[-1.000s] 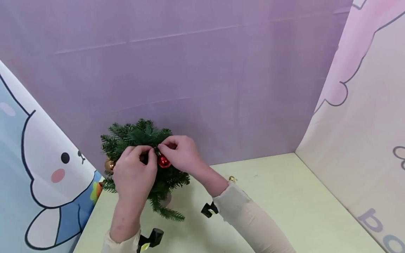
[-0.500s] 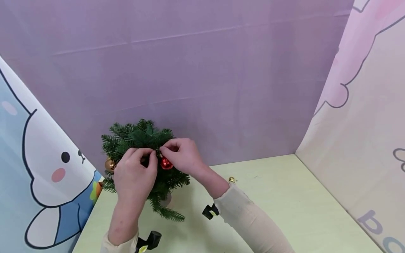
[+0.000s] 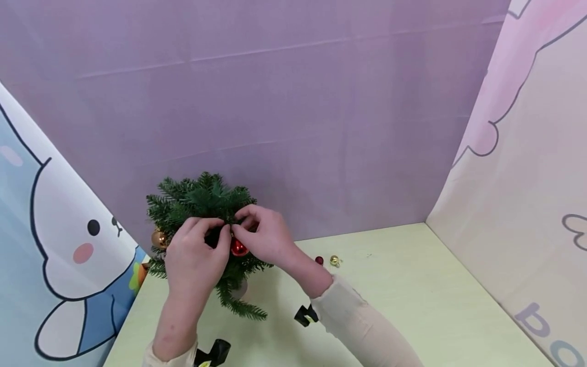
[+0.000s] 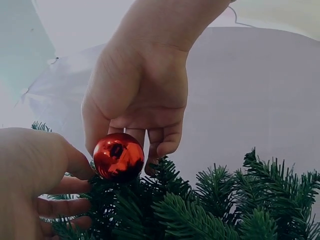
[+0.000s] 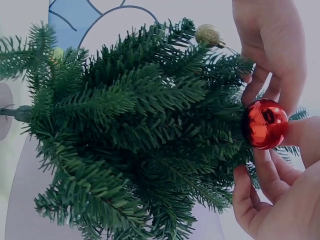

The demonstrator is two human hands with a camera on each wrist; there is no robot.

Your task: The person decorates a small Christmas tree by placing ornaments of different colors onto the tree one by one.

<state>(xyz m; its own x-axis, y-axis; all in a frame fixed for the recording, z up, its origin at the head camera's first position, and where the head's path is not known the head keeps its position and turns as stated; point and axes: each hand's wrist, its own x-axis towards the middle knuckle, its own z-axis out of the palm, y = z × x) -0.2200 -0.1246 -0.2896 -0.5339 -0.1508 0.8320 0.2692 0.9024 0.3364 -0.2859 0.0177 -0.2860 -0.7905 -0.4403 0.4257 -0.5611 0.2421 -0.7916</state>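
Note:
A shiny red Christmas ball (image 3: 239, 247) hangs at the upper part of a small artificial Christmas tree (image 3: 202, 196). My left hand (image 3: 197, 255) pinches thumb and forefinger together just left of the ball's top. From the other side, my right hand (image 3: 266, 234) pinches right above the ball, its other fingers loosely bent. The ball's hanger is hidden between the fingertips. In the left wrist view the red ball (image 4: 119, 157) sits between both hands, over the needles. The right wrist view shows the ball (image 5: 265, 124) close against the fingers of both hands.
A gold ball (image 3: 159, 239) hangs on the tree's left side. On the pale table (image 3: 390, 285) lie a small gold ball (image 3: 335, 261) and a dark red ball (image 3: 319, 260), beside my right forearm. A purple backdrop (image 3: 298, 127) stands close behind the tree.
Both hands have shifted slightly downward, still pinching by the red ball. The ball has moved down a little. The dark red ball on the table has come into view past my right forearm.

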